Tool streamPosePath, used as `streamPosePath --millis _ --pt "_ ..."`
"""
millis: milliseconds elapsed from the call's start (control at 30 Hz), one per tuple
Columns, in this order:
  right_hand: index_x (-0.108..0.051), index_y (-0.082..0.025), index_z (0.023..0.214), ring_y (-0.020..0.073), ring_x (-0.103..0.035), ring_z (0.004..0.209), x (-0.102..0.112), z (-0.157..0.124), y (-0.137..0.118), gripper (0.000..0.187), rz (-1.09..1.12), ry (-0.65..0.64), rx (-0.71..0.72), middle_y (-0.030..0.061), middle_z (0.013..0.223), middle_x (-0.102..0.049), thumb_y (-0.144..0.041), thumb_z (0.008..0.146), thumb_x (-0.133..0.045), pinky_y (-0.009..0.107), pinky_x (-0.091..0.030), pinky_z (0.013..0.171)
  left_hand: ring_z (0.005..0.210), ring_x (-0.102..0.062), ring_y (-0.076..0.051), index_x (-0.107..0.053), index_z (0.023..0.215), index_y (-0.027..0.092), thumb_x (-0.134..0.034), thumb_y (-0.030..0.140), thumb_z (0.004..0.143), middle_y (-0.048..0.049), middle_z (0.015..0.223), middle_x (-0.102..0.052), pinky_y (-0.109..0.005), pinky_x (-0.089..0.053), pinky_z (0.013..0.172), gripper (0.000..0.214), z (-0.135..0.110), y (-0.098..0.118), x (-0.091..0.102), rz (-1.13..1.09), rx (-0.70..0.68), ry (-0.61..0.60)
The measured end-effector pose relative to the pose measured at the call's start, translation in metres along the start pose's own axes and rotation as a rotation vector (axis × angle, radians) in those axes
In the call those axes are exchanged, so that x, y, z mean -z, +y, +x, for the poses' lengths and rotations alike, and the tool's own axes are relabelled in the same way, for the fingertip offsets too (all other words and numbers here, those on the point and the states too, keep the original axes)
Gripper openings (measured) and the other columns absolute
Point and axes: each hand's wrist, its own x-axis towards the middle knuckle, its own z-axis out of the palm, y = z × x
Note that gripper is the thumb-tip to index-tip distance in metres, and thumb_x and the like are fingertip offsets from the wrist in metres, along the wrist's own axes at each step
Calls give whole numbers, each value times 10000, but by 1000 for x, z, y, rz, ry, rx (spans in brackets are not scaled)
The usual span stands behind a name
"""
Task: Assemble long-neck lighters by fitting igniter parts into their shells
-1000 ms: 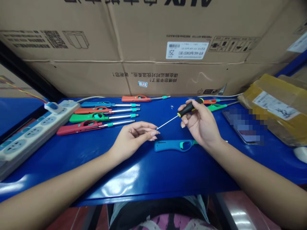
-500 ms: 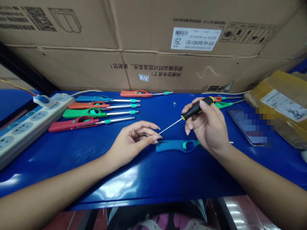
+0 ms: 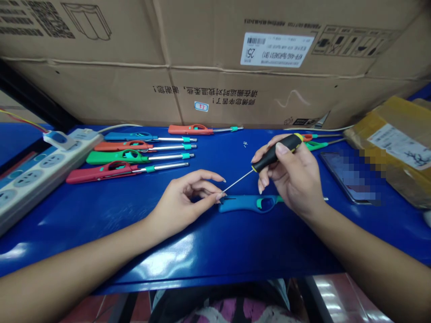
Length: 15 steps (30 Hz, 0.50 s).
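Observation:
My right hand (image 3: 296, 179) is closed round the black handle of a thin screwdriver (image 3: 269, 158), whose shaft slants down to the left. Its tip meets the left end of a blue long-nosed lighter (image 3: 247, 203) lying flat on the blue table (image 3: 202, 251). My left hand (image 3: 186, 202) rests on the table beside that end, thumb and forefinger pinched together at the tip; what they hold is too small to make out.
A row of blue, orange, green and red lighters (image 3: 131, 154) lies at the left, another orange one (image 3: 198, 130) behind. More lighters (image 3: 316, 142) lie at the right by a phone (image 3: 350, 177). A power strip (image 3: 33, 172), cardboard boxes (image 3: 208, 63) and a yellow parcel (image 3: 393, 143) ring the table.
Both hands have come down toward the blue lighter. The screwdriver tip and my pinched left fingers now sit at the lighter's left end.

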Motion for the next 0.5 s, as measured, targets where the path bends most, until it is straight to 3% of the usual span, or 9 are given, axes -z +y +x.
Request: streamPosePath --millis 167,333,500 --pt "-528 -271 963 99 -566 440 -3 -4 -3 291 -97 -26 39 -18 840 -733 -459 863 -726 258 -531 409 787 -750 -139 -668 1108 186 -710 210 885 -7 875 -786 -228 -591 797 229 -4 -2 1 155 -94 -15" --pt "-531 -268 976 97 -573 433 -5 -7 -4 265 -125 -52 80 -17 834 -732 -463 894 -692 256 -530 407 799 -731 -141 -677 1093 192 -693 212 887 -9 918 -778 -239 -566 735 208 -1 -4 2 280 -145 -48" --pt "-528 -258 984 87 -550 408 -6 -10 -7 227 -162 -39 193 -18 805 -714 -425 923 -668 233 -486 356 1023 -651 -200 -677 1154 219 -790 273 789 -28 1119 -729 -341 -517 934 386 3 -4 6 528 -247 -96"
